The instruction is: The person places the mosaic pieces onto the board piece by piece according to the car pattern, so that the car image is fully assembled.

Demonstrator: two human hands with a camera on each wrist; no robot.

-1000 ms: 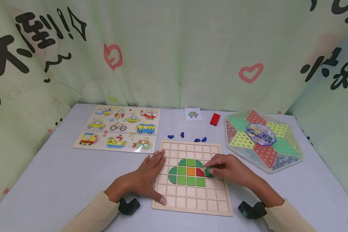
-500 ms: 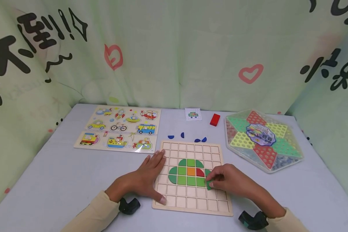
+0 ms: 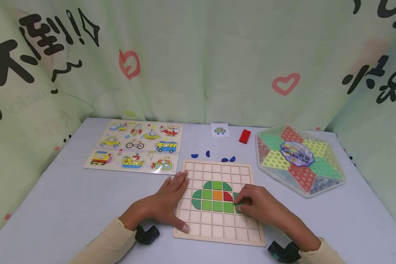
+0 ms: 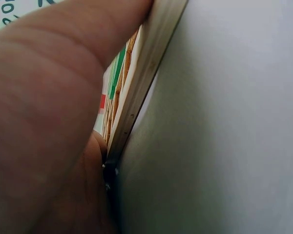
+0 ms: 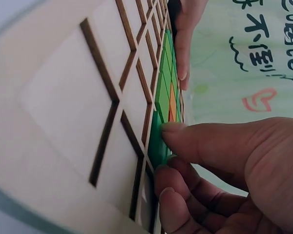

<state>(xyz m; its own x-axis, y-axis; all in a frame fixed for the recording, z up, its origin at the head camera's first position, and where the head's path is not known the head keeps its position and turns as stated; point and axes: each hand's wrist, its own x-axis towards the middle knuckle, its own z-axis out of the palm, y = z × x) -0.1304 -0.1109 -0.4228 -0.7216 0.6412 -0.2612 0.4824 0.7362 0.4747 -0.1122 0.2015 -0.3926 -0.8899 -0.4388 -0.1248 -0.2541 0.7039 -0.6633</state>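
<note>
A wooden grid board lies on the table with a pattern of green tiles in its cells, around an orange tile and a red rounded tile. My left hand is spread over the board's left edge, thumb near the lower corner and fingertips higher up. My right hand pinches a dark green rounded tile at the pattern's lower right cell; in the right wrist view the thumb lies on it. Above that cell, another dark green tile is partly hidden by the fingers.
Several blue half-round pieces lie beyond the board. Behind them are a small pattern card and a red block. A vehicle puzzle board lies at left, a Chinese checkers set at right. A printed curtain hangs behind.
My right hand has moved down from the upper right cell, where a dark green tile now sits, to the cell below, turning the tile flatter there. The left hand has stayed put.
</note>
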